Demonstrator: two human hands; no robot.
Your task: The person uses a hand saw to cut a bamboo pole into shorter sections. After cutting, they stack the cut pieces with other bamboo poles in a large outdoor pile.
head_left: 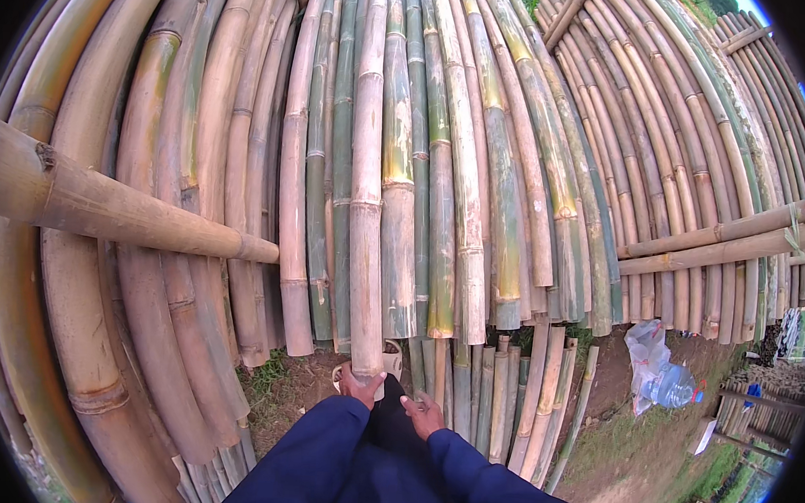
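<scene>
My left hand [362, 387] is closed around the near end of a long pale bamboo pole [366, 203]. That pole lies lengthwise on top of a row of green and yellowish bamboo poles [441, 217], pointing away from me. Just to the right, my right hand [424, 415] is held low with its fingers apart and nothing in it. It is nearest to my dark trouser leg and the cut ends of some shorter bamboo poles [500, 396] below the row. Part of a light-coloured shoe [393, 360] shows beyond my hands.
A thick bamboo crossbar [120, 199] juts in from the left over thicker brown poles [75, 324]. At right, two crossbars [717, 238] span another bamboo stack [654, 138]. A clear plastic bag [643, 354] and a large water bottle [672, 388] lie on the ground.
</scene>
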